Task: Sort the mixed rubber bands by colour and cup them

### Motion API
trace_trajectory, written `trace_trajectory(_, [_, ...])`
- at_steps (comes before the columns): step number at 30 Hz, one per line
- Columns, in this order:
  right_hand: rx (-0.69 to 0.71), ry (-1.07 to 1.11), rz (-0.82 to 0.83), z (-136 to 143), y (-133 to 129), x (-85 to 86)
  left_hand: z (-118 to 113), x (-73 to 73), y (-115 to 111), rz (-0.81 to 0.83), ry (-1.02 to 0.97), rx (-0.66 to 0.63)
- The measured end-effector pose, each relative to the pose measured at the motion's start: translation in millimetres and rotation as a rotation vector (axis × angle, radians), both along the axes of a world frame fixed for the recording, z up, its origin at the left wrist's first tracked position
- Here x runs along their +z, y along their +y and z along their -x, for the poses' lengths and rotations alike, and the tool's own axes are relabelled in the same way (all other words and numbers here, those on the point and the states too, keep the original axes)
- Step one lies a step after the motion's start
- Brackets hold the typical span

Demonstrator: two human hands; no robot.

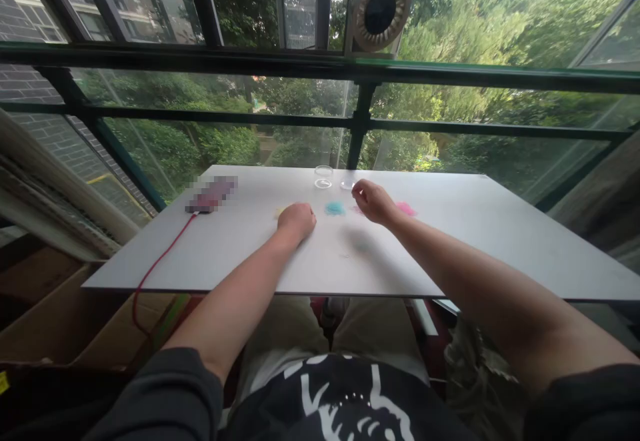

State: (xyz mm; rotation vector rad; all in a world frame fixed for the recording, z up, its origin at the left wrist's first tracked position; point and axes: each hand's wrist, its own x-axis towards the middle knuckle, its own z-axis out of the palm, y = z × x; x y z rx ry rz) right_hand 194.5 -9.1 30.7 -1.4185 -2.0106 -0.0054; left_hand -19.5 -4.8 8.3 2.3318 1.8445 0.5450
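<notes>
Near the middle of the white table (200,254), my left hand (299,219) rests closed on the surface, partly over a yellowish patch (279,212). Whatever it may hold is hidden. My right hand (369,199) is raised a little, fingers pinched together close to a clear round lid or dish (347,185); anything between the fingertips is too small to make out. A teal pile (335,209) lies between the hands. Behind my right wrist is a bright pink pile (405,209), and a paler pink one (358,209) shows beside that hand. A clear cup (323,178) stands behind the teal pile.
At the table's left lies a blurred-out phone-like object (213,194) with a red cable (163,254) running over the front edge. Green railings (225,117) and windows stand behind the table. A round grey device (381,11) is above. Cardboard boxes (40,307) sit at lower left.
</notes>
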Motion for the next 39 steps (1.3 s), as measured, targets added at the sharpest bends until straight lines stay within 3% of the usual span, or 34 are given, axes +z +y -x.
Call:
trace_trajectory(3, [0.056, 0.124, 0.064, -7, -15, -2.4, -1, 2.2, -17, -0.007, -0.003, -0.179])
trace_trajectory(6, [0.093, 0.143, 0.110, -16, -31, -17.2, -5, 5.3, -42, -0.008, -0.043, -0.479])
trace_trajectory(8, [0.095, 0.165, 0.136, -21, -39, -29.6, -8, 5.9, -57, 0.002, -0.053, -0.575])
trace_trajectory(12, [0.021, 0.240, 0.142, -29, -48, -45.9, -13, 4.2, -68, 0.027, -0.014, -0.588])
trace_trajectory(17, [0.037, 0.346, 0.208, -36, -57, -48.6, -14, 8.2, -68, 0.044, 0.061, -0.587])
trace_trajectory(27, [0.269, -0.195, 0.160, -36, -69, -30.2, -15, 12.9, -80, 0.033, 0.189, -0.596])
trace_trajectory(39, [0.331, -0.440, 0.137, -29, -67, -18.6, -10, 1.0, -76, 0.015, 0.216, -0.620])
